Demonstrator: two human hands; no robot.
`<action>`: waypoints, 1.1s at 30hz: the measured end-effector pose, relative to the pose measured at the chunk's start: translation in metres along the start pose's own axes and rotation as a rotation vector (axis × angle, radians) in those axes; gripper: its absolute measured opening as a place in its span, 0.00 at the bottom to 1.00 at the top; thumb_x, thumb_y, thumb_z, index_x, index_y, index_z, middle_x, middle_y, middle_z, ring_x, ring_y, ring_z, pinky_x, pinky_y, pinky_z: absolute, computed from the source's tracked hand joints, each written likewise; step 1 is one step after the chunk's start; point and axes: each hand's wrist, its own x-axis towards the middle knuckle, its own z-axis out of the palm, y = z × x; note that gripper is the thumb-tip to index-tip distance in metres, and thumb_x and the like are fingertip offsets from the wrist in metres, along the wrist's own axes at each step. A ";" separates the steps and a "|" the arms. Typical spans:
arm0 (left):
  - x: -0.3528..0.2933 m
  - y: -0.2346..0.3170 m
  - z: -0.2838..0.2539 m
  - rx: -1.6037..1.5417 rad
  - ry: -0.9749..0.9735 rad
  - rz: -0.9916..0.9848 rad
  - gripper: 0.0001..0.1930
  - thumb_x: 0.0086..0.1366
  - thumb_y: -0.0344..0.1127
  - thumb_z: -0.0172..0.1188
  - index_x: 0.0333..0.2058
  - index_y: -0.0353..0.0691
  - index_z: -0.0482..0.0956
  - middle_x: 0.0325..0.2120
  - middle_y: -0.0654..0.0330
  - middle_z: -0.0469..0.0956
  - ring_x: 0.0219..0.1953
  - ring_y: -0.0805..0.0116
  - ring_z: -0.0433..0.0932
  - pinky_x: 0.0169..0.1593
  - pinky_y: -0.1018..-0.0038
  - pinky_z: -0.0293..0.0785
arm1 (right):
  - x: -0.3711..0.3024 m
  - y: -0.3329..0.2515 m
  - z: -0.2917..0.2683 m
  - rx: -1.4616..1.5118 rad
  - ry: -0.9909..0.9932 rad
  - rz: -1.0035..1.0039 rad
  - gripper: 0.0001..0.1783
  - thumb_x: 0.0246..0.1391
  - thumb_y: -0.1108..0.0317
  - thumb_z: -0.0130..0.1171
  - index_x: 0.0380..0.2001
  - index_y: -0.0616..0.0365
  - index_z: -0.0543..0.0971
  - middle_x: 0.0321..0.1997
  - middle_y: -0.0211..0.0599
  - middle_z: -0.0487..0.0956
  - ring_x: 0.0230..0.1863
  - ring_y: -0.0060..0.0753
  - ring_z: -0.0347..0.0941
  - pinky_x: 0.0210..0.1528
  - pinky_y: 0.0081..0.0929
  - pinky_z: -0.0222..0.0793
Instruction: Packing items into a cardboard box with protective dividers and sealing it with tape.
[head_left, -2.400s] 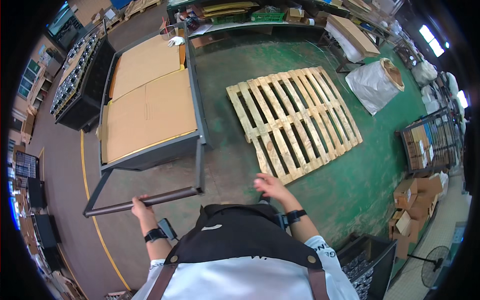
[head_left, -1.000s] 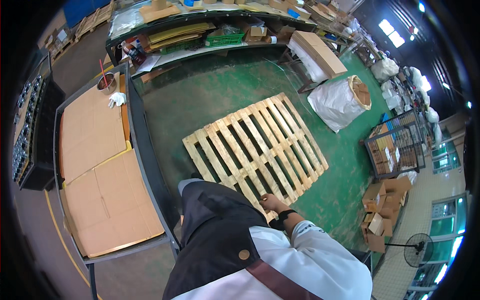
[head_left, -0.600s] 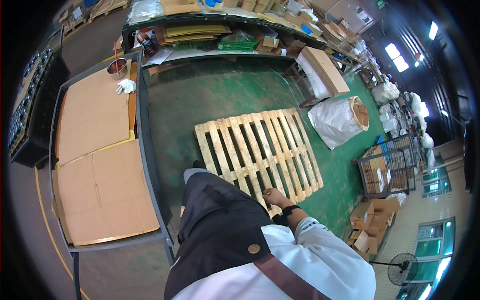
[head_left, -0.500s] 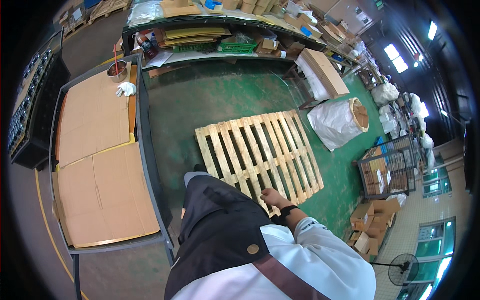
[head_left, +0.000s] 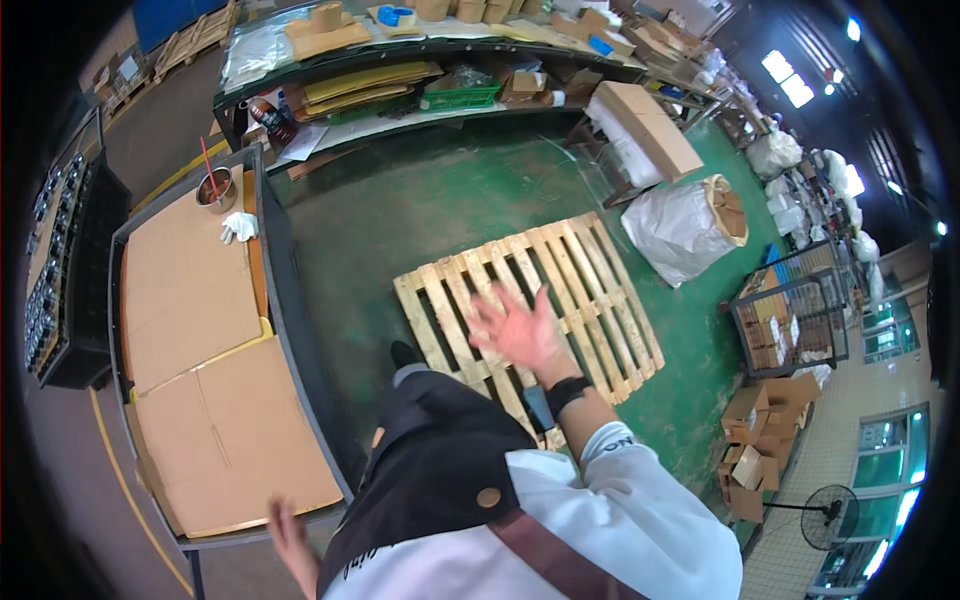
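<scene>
My right hand [head_left: 518,330] is raised over a wooden pallet [head_left: 610,300], palm showing and fingers spread, with nothing in it. A dark band circles that wrist. Low on the left, my left hand [head_left: 288,545] appears beside the near edge of a dark metal cart [head_left: 292,400]. It is slightly blurred, fingers stretched out, and holds nothing that I can see. Flat cardboard sheets [head_left: 235,430] cover the cart's top. Toward its far end sit a metal pot [head_left: 216,190] with a red stick in it and a white glove [head_left: 240,227]. The pallet lies flat on the green floor.
Beyond the floor stands a long workbench [head_left: 430,45] with a loaded lower shelf. A white sack [head_left: 680,230] holding cardboard stands right of the pallet, near a wire cage cart [head_left: 790,315]. Open cartons [head_left: 760,430] and a fan [head_left: 828,517] are at the right; a rack [head_left: 75,270] is far left.
My right hand has opened from a closed pose and lifted over the pallet. My left hand has come into view at lower left. The view has shifted, and a shoe shows more beside the pallet.
</scene>
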 end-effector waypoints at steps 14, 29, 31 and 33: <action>0.183 0.129 0.256 0.283 -0.683 0.109 0.37 0.69 0.58 0.46 0.62 0.30 0.59 0.60 0.47 0.63 0.63 0.61 0.61 0.63 0.70 0.58 | 0.219 -0.141 0.060 -2.133 0.238 -0.011 0.40 0.51 0.50 0.63 0.61 0.62 0.64 0.55 0.60 0.73 0.59 0.49 0.70 0.58 0.39 0.65; 0.319 0.442 0.672 -0.428 -1.240 -0.630 0.43 0.66 0.68 0.35 0.68 0.42 0.43 0.70 0.55 0.42 0.69 0.57 0.48 0.67 0.57 0.45 | 0.498 -0.230 0.052 -2.217 -0.054 -0.875 0.42 0.52 0.43 0.57 0.63 0.52 0.59 0.69 0.57 0.54 0.69 0.62 0.49 0.66 0.57 0.49; 0.322 0.500 0.699 -0.615 -1.378 -0.075 0.41 0.67 0.67 0.34 0.68 0.43 0.44 0.70 0.53 0.39 0.70 0.57 0.45 0.68 0.54 0.41 | 0.529 -0.253 0.051 -2.173 0.403 -0.535 0.45 0.53 0.38 0.54 0.66 0.51 0.54 0.70 0.56 0.51 0.70 0.61 0.49 0.66 0.56 0.49; 0.351 0.517 0.750 -0.296 -1.302 0.973 0.38 0.67 0.66 0.32 0.68 0.47 0.49 0.70 0.57 0.40 0.71 0.54 0.45 0.68 0.49 0.36 | 0.571 -0.275 0.097 -0.288 0.626 -0.018 0.50 0.55 0.30 0.44 0.70 0.49 0.43 0.73 0.49 0.45 0.71 0.54 0.47 0.67 0.53 0.48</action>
